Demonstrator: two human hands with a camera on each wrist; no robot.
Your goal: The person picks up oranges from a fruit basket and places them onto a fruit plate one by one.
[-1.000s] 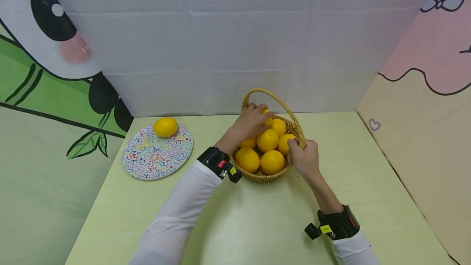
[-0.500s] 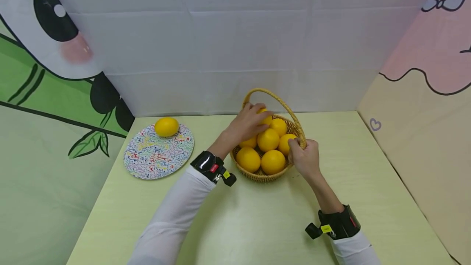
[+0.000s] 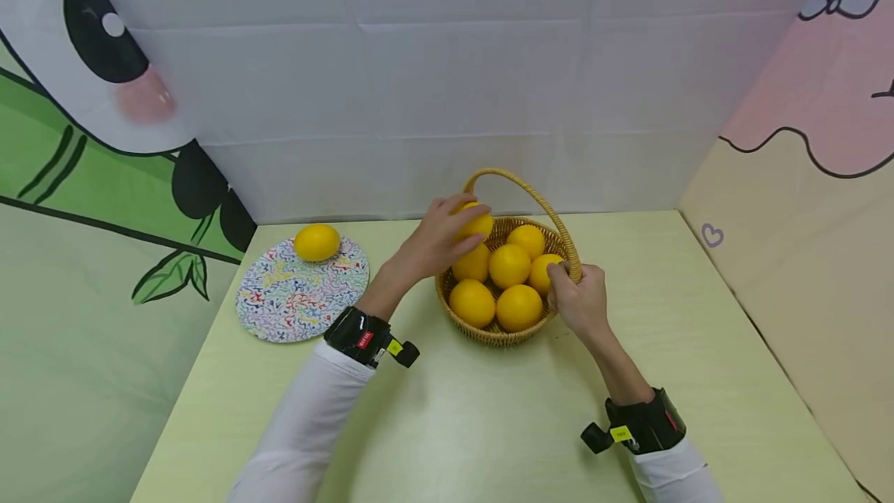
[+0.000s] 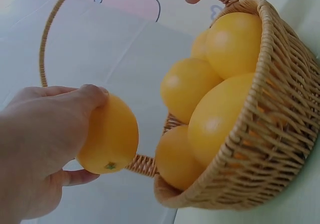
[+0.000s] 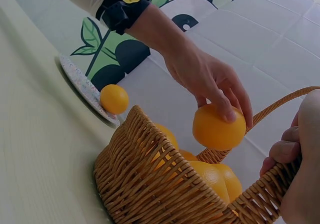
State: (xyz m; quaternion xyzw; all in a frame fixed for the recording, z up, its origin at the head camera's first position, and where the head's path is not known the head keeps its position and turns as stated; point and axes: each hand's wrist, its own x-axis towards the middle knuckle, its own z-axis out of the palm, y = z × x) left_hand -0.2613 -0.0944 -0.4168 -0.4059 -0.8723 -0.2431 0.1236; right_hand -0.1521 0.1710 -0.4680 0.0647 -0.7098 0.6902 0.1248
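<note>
Above the wicker basket's [image 3: 499, 338] far-left rim, the left hand [image 3: 436, 239] grips an orange [image 3: 478, 221]; at the basket's right, the right hand [image 3: 581, 303] clasps the handle [image 3: 536, 195].

We see a basket [image 4: 280, 114] woven from coarse, matt wicker, its ribbed handle [image 4: 42, 54] wound in similar strands. The oranges [image 4: 232, 44] look smooth, with a soft shine on their skins. The plate [image 3: 300, 301] appears smooth and hard, though we cannot tell plastic from ceramic. We find the worktop [image 3: 475, 425] smooth, wood-like and faintly glossy, the backdrop [image 3: 447, 84] creased matt cloth, the sleeves [image 3: 300, 418] matt fabric, and the left wrist strap [image 3: 356, 334] shiny.
</note>
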